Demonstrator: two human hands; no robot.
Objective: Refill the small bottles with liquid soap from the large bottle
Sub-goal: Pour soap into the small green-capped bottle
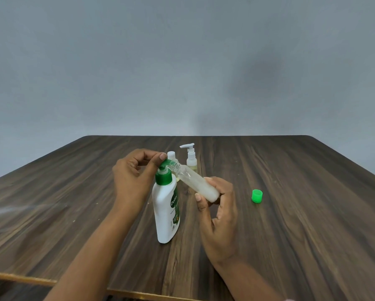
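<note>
Head view: our right hand (pixel 217 213) grips the small bottle (pixel 198 183), mouth tilted up-left to the pump (pixel 165 165) our curled left hand (pixel 132 172) thumbs.

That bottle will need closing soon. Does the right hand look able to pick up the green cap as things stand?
Probably not yet: the right hand grips the tilted small bottle. Nothing stands between it and the green cap, though.

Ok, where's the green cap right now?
In the head view, the green cap sits on the table, right of the right hand holding the small bottle.
</note>
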